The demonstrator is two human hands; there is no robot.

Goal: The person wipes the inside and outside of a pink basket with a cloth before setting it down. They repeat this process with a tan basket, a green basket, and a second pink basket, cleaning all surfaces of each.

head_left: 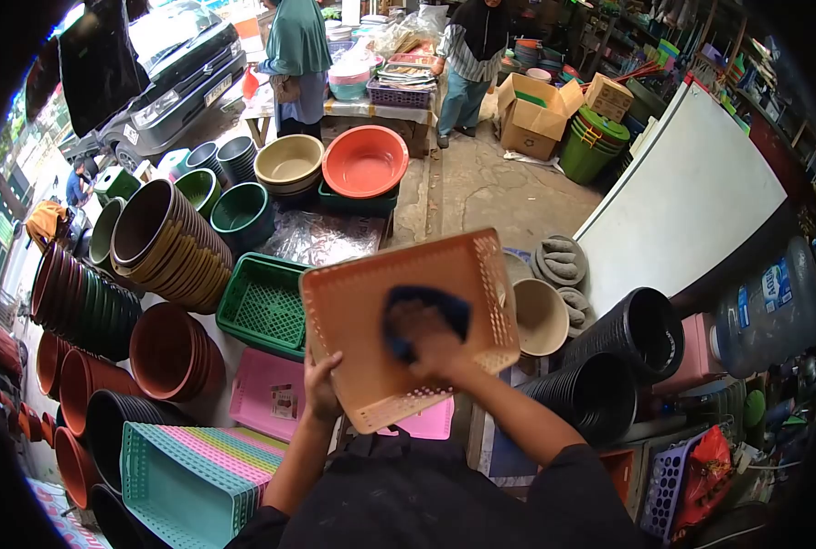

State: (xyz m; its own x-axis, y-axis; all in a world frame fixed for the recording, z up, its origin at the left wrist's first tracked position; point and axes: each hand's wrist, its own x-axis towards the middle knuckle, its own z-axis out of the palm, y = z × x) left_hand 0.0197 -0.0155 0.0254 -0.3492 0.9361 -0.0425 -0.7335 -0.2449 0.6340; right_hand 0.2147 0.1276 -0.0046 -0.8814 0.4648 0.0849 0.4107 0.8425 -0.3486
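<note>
A peach-orange plastic basket (348,306) with perforated sides is tilted up before my chest, its inside facing me. My left hand (320,382) grips the basket by its lower left edge, thumb on the near side and the other fingers mostly hidden behind. Against the basket's inner bottom, my right hand (429,340) presses a dark blue cloth (454,311). This hand is blurred, with its fingers bunched over the cloth. Just left of the basket sits a green basket (262,306), and below that a pink tray (260,389) with a label lies flat.
Stacked pots (166,242) and nested pastel baskets (184,471) crowd the left. Black buckets (623,339), a water jug (769,297) and a white board (687,197) stand right. Two people (298,55) are by a goods table ahead, near an orange basin (365,163).
</note>
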